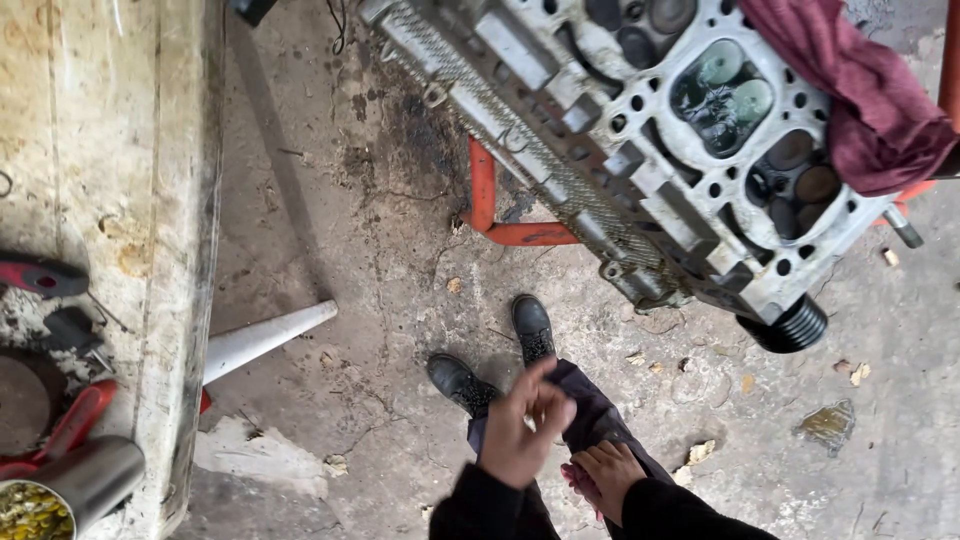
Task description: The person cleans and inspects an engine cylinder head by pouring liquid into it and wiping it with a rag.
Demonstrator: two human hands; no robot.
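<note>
Left hand [520,432] loosely curled, empty; right hand [607,476] pinching small pink rag [578,480], wiping fingers below grey metal cylinder head [690,150].

Big grimy cylinder head [660,150] sits up top on an orange stand [500,225], valves showing, with a maroon cloth [870,90] draped over its right end. My black boots [495,355] are planted on the cracked, oil-stained concrete floor [380,250]. Off to the left there's the worn table [170,200] with red-handled pliers [70,425], a metal can [85,485] and a white pipe [265,338] poking out from under it.
</note>
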